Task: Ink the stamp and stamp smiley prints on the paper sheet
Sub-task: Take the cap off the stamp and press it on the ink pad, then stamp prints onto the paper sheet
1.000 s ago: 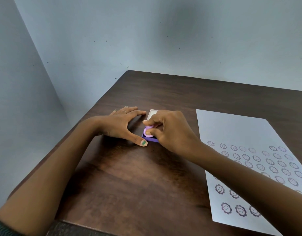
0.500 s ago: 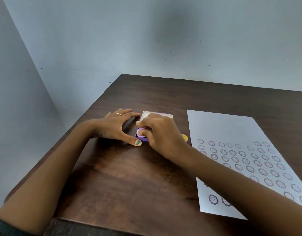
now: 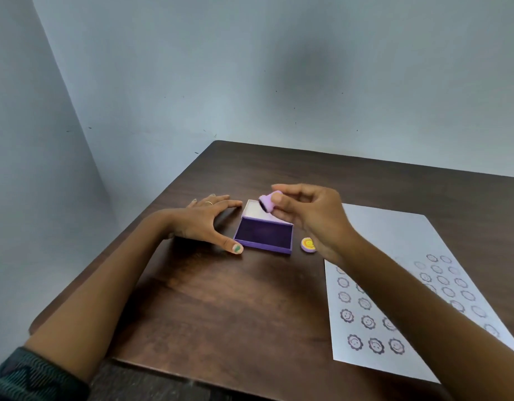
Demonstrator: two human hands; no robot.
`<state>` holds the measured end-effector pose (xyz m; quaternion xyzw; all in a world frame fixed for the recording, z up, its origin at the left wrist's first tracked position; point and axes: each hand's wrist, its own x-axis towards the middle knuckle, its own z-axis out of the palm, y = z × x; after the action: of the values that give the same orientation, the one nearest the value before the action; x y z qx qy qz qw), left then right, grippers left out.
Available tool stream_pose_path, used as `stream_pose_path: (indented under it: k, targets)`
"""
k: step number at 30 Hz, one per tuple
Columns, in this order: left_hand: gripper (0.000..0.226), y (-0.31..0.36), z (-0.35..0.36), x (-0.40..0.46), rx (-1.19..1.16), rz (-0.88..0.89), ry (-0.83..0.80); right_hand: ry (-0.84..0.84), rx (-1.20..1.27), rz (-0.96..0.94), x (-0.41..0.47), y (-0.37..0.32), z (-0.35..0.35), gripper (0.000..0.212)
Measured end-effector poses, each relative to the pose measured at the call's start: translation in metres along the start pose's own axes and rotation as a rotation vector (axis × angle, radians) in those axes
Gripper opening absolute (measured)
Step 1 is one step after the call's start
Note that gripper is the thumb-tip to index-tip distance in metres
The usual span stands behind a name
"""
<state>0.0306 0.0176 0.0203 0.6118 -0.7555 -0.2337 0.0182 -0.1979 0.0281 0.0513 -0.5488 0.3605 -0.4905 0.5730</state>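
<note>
My right hand [image 3: 311, 215] holds a small lilac stamp [image 3: 269, 202] in its fingertips, lifted above the far edge of the ink pad, with its dark inked face tilted to the left. The purple ink pad [image 3: 264, 235] lies open on the table with its white lid [image 3: 254, 210] folded back behind it. My left hand [image 3: 205, 222] rests flat on the table, its thumb against the pad's left front corner. The white paper sheet [image 3: 394, 235] lies to the right, with several rows of purple smiley prints; my right forearm covers part of it.
A small round cap with a yellow smiley face [image 3: 308, 244] lies on the dark wooden table [image 3: 215, 308] just right of the ink pad. Pale walls close off the table's far and left sides. The table's front edge runs near my left sleeve [image 3: 32, 377].
My right hand has lifted the stamp off the ink pad and tilted it, uncovering the pad's dark surface. My left hand has stayed beside the pad.
</note>
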Motion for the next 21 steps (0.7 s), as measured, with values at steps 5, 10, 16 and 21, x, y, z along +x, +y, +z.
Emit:
stream_pose_path:
  k: [5, 10, 16, 21]
  targets:
    - [0.108, -0.002, -0.002, -0.002, -0.166, 0.016, 0.037, -0.089, 0.662, 0.340, -0.010, -0.011, -0.030, 0.020]
    - [0.074, 0.005, 0.001, 0.002, -0.460, 0.047, 0.362, -0.155, 0.710, 0.303, -0.023, -0.021, -0.053, 0.022]
    - [0.042, 0.030, 0.002, 0.003, -0.212, 0.118, 0.884, -0.110, 0.628, 0.248, -0.031, -0.029, -0.104, 0.025]
    - [0.040, 0.118, 0.022, 0.011, -0.027, 0.340, 0.856, -0.013, 0.519, 0.142, -0.027, -0.033, -0.171, 0.019]
